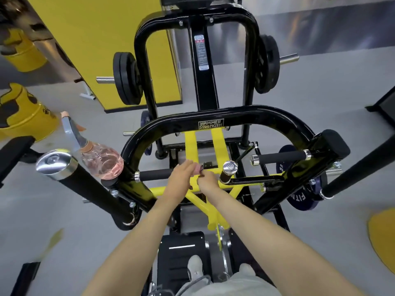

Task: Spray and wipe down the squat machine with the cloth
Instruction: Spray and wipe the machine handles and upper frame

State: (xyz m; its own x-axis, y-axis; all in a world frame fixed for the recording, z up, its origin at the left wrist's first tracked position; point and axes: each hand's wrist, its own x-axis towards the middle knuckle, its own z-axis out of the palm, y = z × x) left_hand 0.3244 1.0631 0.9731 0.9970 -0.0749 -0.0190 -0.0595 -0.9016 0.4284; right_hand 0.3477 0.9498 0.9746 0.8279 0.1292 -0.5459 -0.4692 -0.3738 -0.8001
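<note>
Prepping, wiping not begun | my right hand is pinching a small dark item, left hand grip unclear | next, likely: reaching left for bottle

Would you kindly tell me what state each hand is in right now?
Left hand: cannot be told.
Right hand: closed, pinching a small dark item.
</note>
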